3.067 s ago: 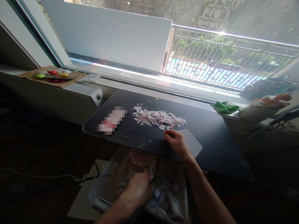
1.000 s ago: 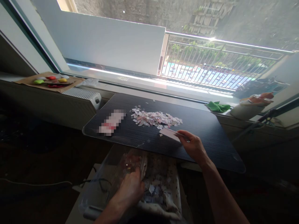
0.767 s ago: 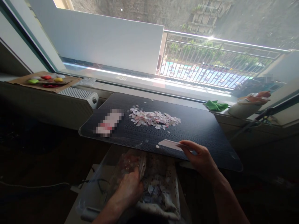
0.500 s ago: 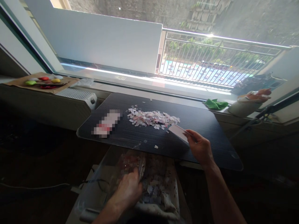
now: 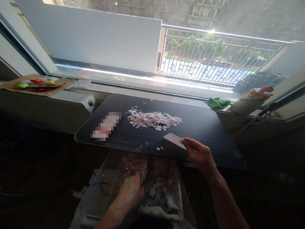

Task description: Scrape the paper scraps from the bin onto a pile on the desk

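Note:
My right hand (image 5: pixel 197 154) pinches a flat white card (image 5: pixel 173 140) by one end, its other end angled low over the dark tabletop (image 5: pixel 202 124). Beyond the card lies a heap of small paper scraps (image 5: pixel 154 119), mostly white with some pink. A few loose bits (image 5: pixel 158 148) sit near the front edge. Below that edge, my left hand (image 5: pixel 132 189) is closed on the whitish edge of a bag (image 5: pixel 143 168); its fingertips are partly hidden. More scraps (image 5: pixel 156 192) lie in the open bag, beside clear plastic (image 5: pixel 95 190).
A pixelated pinkish item (image 5: pixel 106 127) lies on the table's left side. A radiator (image 5: pixel 73 98) and a board with coloured items (image 5: pixel 35 84) are at left. Along the sill are a green cloth (image 5: pixel 217 103) and a pale container (image 5: pixel 246 105). A window closes off the back.
My right hand has drawn the card toward me and left, away from the heap. A scrap now lies beside another near the front edge. The left hand keeps its grip; the view shifts slightly.

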Tool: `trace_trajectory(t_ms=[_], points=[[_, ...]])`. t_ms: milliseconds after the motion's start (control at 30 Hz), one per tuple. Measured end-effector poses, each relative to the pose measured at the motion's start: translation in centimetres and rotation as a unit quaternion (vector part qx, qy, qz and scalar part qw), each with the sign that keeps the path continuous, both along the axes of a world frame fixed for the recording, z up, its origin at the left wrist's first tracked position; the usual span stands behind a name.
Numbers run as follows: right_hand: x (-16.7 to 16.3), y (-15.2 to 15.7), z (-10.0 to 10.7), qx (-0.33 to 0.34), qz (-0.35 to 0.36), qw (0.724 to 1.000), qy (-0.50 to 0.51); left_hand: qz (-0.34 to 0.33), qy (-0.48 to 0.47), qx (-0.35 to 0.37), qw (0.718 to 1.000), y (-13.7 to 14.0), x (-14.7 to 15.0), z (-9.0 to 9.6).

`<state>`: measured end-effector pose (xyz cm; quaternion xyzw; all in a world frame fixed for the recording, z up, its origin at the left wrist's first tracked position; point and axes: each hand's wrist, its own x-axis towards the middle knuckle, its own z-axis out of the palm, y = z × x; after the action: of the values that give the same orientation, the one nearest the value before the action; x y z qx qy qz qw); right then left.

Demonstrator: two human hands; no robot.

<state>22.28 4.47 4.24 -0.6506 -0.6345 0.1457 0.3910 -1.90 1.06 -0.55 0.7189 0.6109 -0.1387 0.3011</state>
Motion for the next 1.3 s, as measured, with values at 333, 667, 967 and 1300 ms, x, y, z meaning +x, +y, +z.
trace_trajectory(t_ms=[333,667,967,1300], points=[[-1.9,-4.8,0.3,-0.014,0.166,0.985,-0.033,-0.002,-0.024,0.014,1.000,-0.1,-0.8,0.3],[-2.6,-5.3,-0.3,0.031,0.130,0.989,-0.058,-0.011,-0.028,0.038,0.999,-0.6,-0.9,-0.3],[-3.1,-4.1,0.4,0.043,0.118,0.991,-0.047,-0.047,-0.020,0.031,0.998,-0.6,1.6,-0.2],[-7.0,-2.0,0.2,0.035,0.209,0.975,-0.069,-0.046,-0.038,0.025,0.998,-0.7,2.0,-0.5]])
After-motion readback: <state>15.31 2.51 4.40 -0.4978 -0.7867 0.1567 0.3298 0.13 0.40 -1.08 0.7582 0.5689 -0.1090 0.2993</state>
